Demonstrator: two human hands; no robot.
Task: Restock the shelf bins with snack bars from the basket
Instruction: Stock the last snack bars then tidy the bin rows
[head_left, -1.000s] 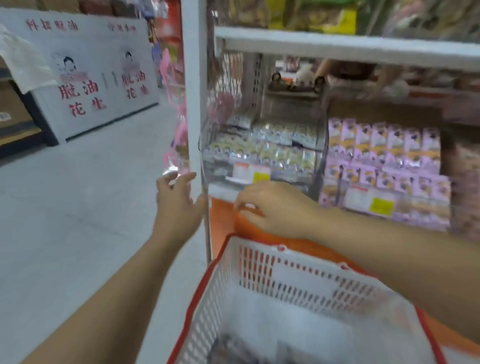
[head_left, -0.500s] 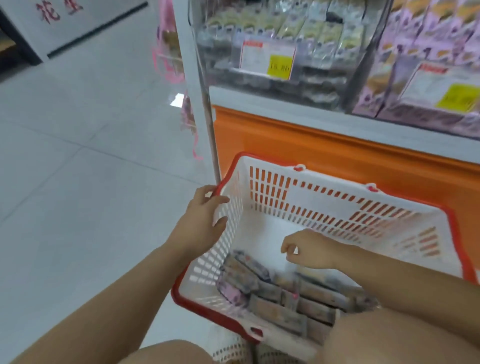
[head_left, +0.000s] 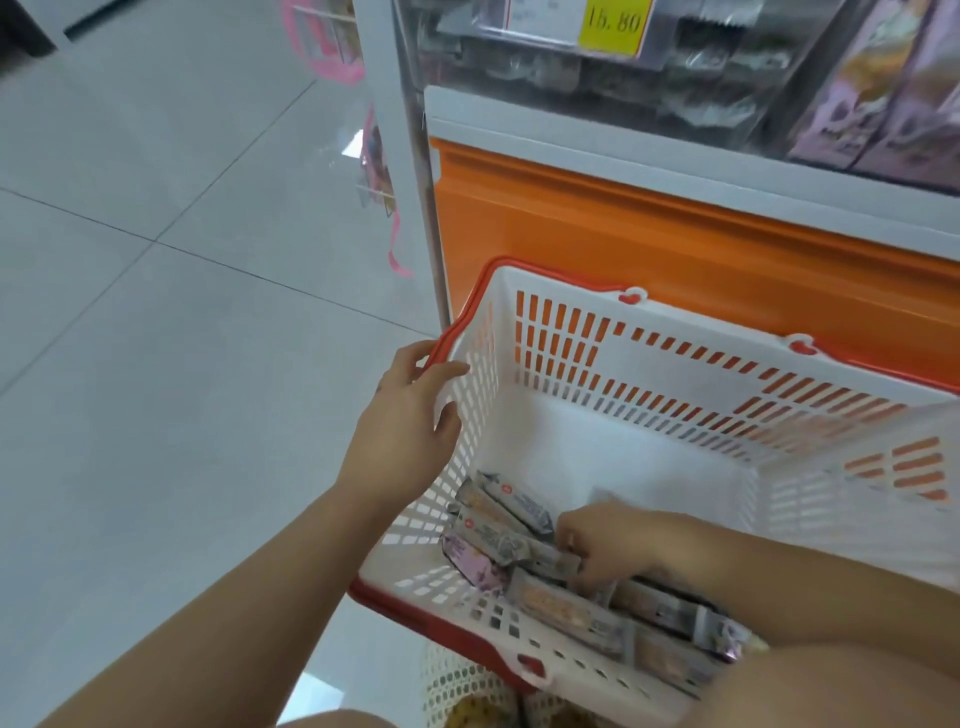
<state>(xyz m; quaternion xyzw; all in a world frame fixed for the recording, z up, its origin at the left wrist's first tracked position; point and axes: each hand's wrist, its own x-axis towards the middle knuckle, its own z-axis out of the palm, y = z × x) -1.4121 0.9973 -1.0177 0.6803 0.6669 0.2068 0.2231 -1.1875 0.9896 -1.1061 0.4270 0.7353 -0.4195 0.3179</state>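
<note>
Nearest, the right hand (head_left: 618, 545) reaches down into the white basket (head_left: 571, 332), its fingers curled onto the snack bars (head_left: 550, 603) heaped at the near end. Further left, the left hand (head_left: 410, 415) pinches the basket's red rim between thumb and fingers. Beyond, a clear shelf bin (head_left: 597, 83) of packets bears a yellow price tag (head_left: 610, 23).

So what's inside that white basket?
Wrapped snack bars heaped at the near end of the basket, with the right hand down among them. Whatever lies under that hand and forearm is hidden.
</note>
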